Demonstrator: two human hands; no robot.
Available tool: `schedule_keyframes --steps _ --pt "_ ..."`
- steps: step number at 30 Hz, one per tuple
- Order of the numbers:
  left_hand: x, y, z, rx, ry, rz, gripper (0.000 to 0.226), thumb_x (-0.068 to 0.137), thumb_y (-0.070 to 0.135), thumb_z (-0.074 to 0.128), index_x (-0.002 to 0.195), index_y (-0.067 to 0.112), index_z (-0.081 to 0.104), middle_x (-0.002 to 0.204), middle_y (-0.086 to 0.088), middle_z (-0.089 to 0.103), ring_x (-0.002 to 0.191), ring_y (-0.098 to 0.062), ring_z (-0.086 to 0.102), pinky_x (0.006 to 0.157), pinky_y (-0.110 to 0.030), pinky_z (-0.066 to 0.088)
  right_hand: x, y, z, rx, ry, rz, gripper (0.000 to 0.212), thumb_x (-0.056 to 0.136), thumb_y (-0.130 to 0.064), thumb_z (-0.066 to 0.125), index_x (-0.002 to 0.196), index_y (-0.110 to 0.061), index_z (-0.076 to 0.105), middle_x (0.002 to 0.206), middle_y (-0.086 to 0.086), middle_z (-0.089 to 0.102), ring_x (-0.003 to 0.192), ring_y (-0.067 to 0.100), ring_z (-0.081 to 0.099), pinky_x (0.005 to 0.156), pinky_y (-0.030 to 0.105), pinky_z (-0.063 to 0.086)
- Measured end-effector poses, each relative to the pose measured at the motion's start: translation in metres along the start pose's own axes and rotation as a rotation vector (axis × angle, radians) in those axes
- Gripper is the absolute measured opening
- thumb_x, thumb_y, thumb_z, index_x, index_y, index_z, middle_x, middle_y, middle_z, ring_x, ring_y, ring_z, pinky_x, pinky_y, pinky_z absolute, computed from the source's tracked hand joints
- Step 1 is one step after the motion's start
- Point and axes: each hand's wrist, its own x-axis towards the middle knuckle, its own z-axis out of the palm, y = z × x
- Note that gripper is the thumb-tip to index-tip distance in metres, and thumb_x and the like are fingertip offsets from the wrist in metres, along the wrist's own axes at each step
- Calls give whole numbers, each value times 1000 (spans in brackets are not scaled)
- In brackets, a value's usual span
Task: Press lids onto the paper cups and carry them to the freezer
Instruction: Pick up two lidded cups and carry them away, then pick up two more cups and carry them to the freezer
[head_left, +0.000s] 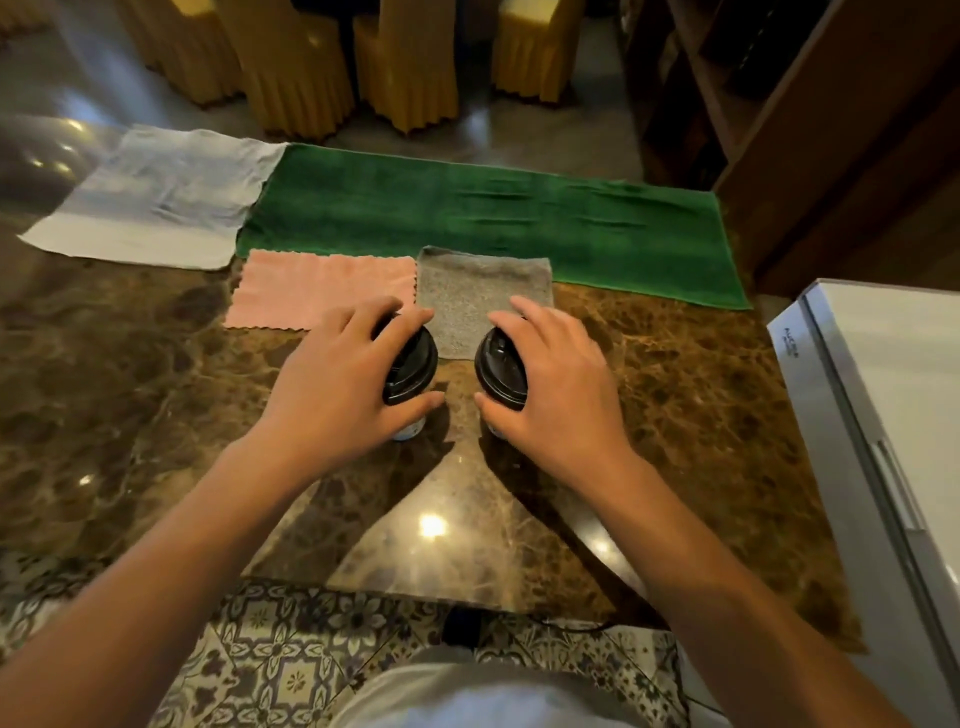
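Two paper cups stand side by side on the brown marble table (156, 395), each topped with a black lid. My left hand (337, 384) lies over the left lid (413, 369), fingers and thumb curled round its rim. My right hand (556, 384) covers the right lid (498, 371) the same way, thumb at its near edge. Only a sliver of each cup's pale wall shows below the thumbs: the left cup (410, 428) and the right cup (493, 428). The white freezer (883, 415) stands to the right of the table.
Behind the cups lie a pink cloth (322, 288), a grey cloth (483, 280), a long green towel (493, 218) and a pale grey cloth (161, 197). Yellow-covered chairs (405, 67) stand beyond the table. A dark wooden shelf (779, 130) rises at the right.
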Motion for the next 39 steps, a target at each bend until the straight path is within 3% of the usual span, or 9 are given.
schedule_keyframes --steps 6,12,17,21,24,27,36,39 --pt "-1 -3 -10 7 -51 50 87 89 82 33 158 30 25 162 -8 34 145 -35 38 114 -52 40 -1 0 -8 97 -86 48 80 84 -54 73 154 -29 44 165 1 35 151 26 29 119 47 34" --pt "-2 -4 -16 3 -61 100 89 89 84 28 161 32 20 168 -7 24 156 -36 20 123 -56 26 -5 -6 -15 158 -71 75 76 86 -59 64 154 -32 42 167 -3 31 152 23 28 118 47 34" --pt "11 12 -35 -64 36 169 79 94 74 35 156 26 34 165 -9 33 155 -33 23 124 -54 27 -9 -4 -39 211 96 146 60 94 -51 60 149 -29 50 164 -5 36 151 17 31 118 38 30" --pt "23 51 -36 -58 106 315 74 98 68 35 157 24 35 168 -10 27 159 -32 12 126 -53 20 -37 16 -68 163 262 296 56 99 -51 54 151 -31 49 168 -6 31 154 13 25 116 31 21" --pt "26 89 -34 -64 136 464 72 101 65 32 161 25 27 171 -9 17 160 -31 3 127 -53 15 -77 36 -86 70 363 425 63 102 -58 44 160 -33 35 173 -2 19 160 18 12 125 44 18" --pt "26 137 -28 -93 137 599 70 104 63 25 163 26 19 172 -9 10 160 -31 -2 128 -56 12 -133 52 -102 -106 451 554 65 103 -60 41 161 -33 32 175 6 13 162 28 4 126 60 18" --pt "-49 306 15 -93 33 994 74 100 73 15 163 33 9 173 -5 0 159 -34 -6 127 -60 10 -364 41 -133 -310 684 1035 69 102 -63 36 162 -29 33 175 10 13 161 34 4 126 61 16" --pt "-106 363 26 -79 -7 1162 77 99 73 19 163 29 17 173 -7 0 159 -34 -4 125 -61 17 -446 16 -140 -417 690 1238 71 100 -66 32 159 -27 39 174 12 15 161 36 7 126 60 16"
